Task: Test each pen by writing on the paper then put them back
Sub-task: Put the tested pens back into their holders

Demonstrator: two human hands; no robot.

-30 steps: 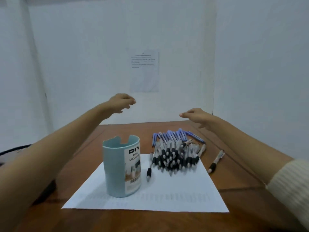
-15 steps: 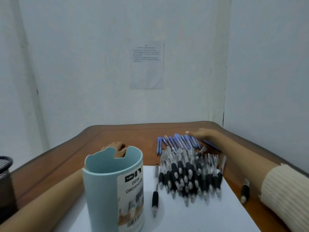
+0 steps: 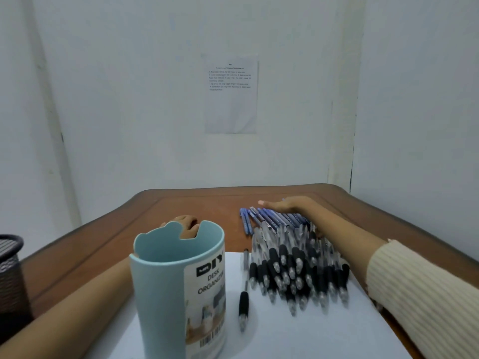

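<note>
Table of brown wood point(image 3: 103, 242) stood in a corner of white walls point(image 3: 129, 99), with a printed notice point(image 3: 230, 94) on the far one. White paper sheet point(image 3: 311, 332) lay near and held a light-blue plastic organizer cup point(image 3: 160, 294). Pile of black-grip pens point(image 3: 298, 270) lay across its far right edge. Right hand point(image 3: 285, 206) lay flat, fingers straight, on blue pens point(image 3: 269, 220) beyond. Left hand point(image 3: 186, 224) was behind the cup, grip unclear. Black mesh bin point(image 3: 10, 268) stood at left.

Right hand point(image 3: 282, 204) lies flat on the blue pens point(image 3: 269, 219) — left hand point(image 3: 185, 224) sits half hidden behind the desk organizer point(image 3: 163, 283).
</note>
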